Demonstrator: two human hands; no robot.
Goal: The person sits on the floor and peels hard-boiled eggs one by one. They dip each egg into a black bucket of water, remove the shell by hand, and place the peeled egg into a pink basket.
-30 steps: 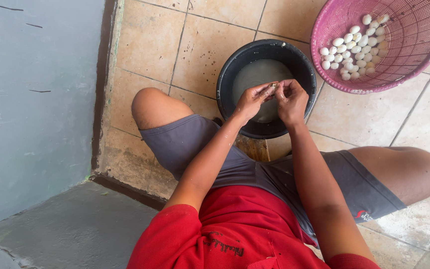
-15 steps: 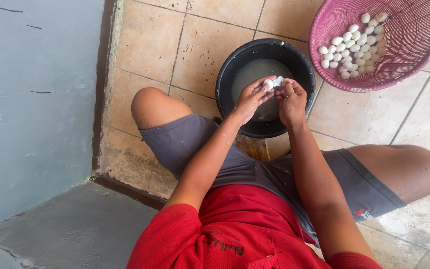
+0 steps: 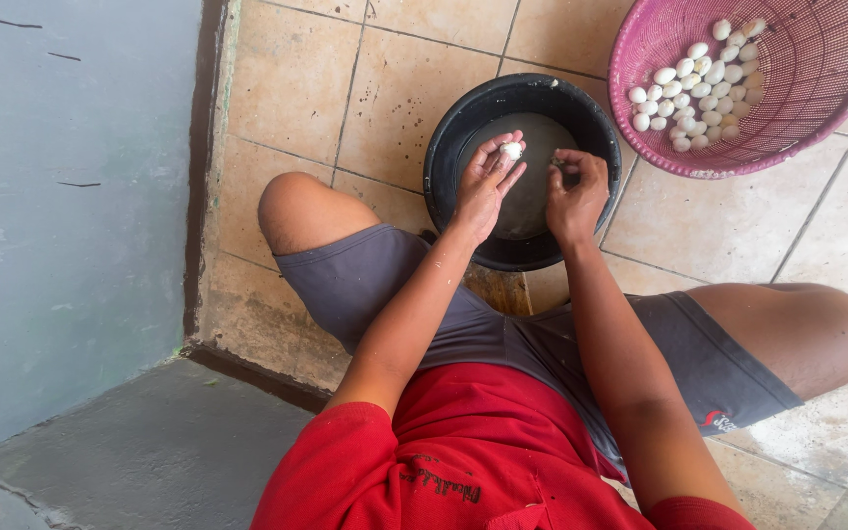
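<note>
Our left hand [image 3: 484, 184] pinches a small white egg [image 3: 511, 151] in its fingertips over the black basin [image 3: 444, 147]. Our right hand [image 3: 575, 191] curls closed beside it, grasp unclear. A pink basket [image 3: 640, 49] of eggs sits near the basin's far right rim.

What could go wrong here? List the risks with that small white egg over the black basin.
1. The left hand pinches the small white egg only at its fingertips; it could slip and drop into the black basin.
2. The right hand works close beside it over the water; a bump could knock the egg loose.
3. The pink basket of white eggs sits tilted by the basin's rim, near the right arm; an elbow nudge might spill it.
</note>
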